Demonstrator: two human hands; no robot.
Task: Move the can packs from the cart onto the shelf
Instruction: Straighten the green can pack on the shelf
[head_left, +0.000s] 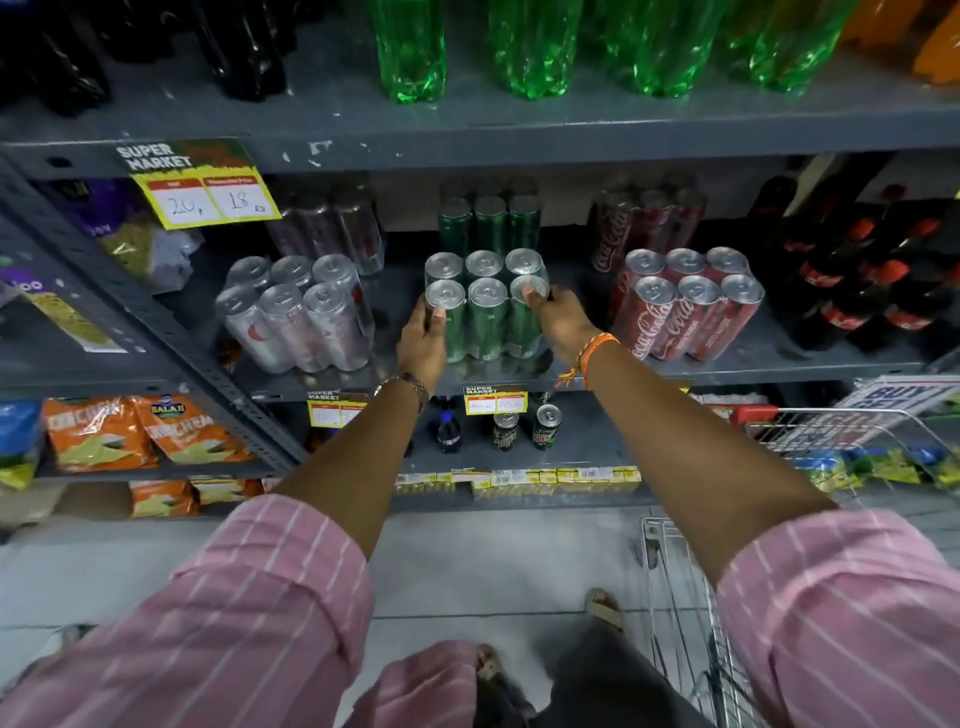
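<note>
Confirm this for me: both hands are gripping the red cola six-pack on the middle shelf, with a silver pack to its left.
Not quite. In the head view, the left hand and right hand grip the green can pack, not the red cola pack, which sits untouched to its right. The rest holds: it is on the middle shelf, with the silver pack to its left.

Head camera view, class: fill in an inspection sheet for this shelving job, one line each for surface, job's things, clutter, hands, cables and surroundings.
Surface: grey metal shelf, middle tier.
Job's things: green can pack on the shelf, between silver can pack and red cola pack; more packs behind.
Clutter: two loose cans on the tier below.
Hands: left hand and right hand grip the green pack's sides.
Cables: nothing seen.
Surroundings: wire cart at right, green bottles above, snack bags lower left.
</note>
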